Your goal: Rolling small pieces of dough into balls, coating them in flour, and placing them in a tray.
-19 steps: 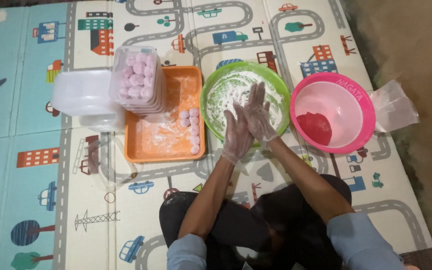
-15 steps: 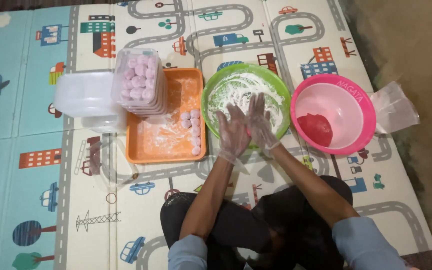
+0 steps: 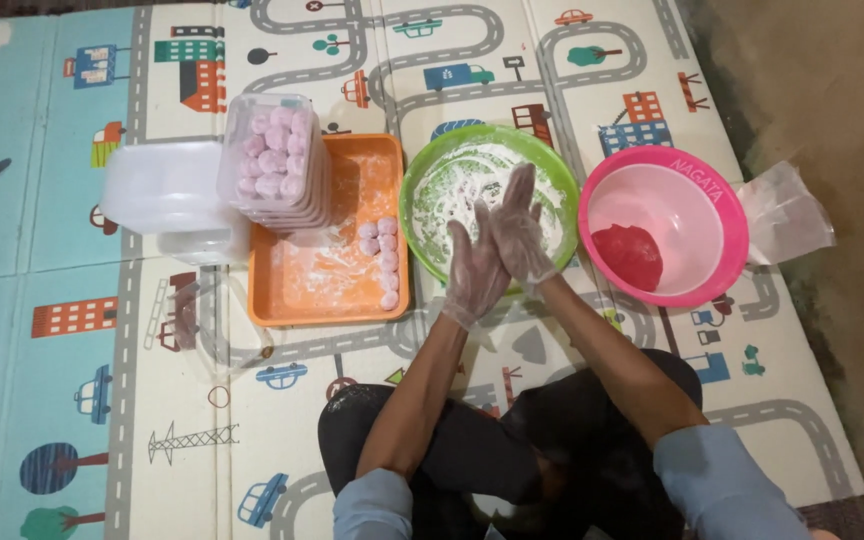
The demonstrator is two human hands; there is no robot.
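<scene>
Nearest the camera, the person sits cross-legged on a play mat printed with roads and houses, both forearms reaching forward over it. Just beyond the knees, the left hand and the right hand, each in a thin clear glove dusted white, press palm to palm with fingers stretched straight; whether anything lies between the palms cannot be told. Both hands hover over the near rim of a green bowl whose inside is coated with white flour. Left of the bowl lies an orange tray, also floury, with a row of small pink balls along its right edge. A stack of clear containers filled with more pink balls stands on the far left corner of the tray, and an empty white tub sits just left of it on the mat. Right of the green bowl sits a pink bowl holding a lump of red dough, with a crumpled clear plastic bag touching its right side.
</scene>
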